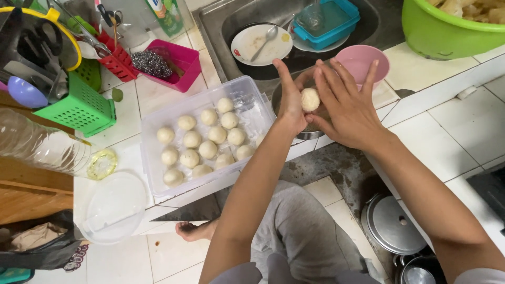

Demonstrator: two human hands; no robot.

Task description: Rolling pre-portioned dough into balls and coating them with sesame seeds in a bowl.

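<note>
Cupping a pale dough ball (310, 99) between my two palms, I hold it above a metal bowl (310, 132) at the counter's front edge. It is off-white, matt, slightly floury and close to round, so it has no real long axis and points nowhere in particular. My left hand (290, 100) stands on edge against its left side, fingers straight up; my right hand (344, 105) curves around its right side with fingers spread toward the sink. Both hands press on the ball rather than closing fully round it. What the bowl holds I cannot quite tell, since my hands cover most of it.

Just left lies a clear plastic box (152, 126) with rows of finished dough balls (202, 142); its near-right corner has a little free floor. Its round lid (110, 208) lies at the counter's near-left corner. Behind my fingers sits a pink bowl (357, 58), then the sink (210, 26) with a plate and a blue tub. A green basin (447, 37) stands far right. White tile to the right offers open room.
</note>
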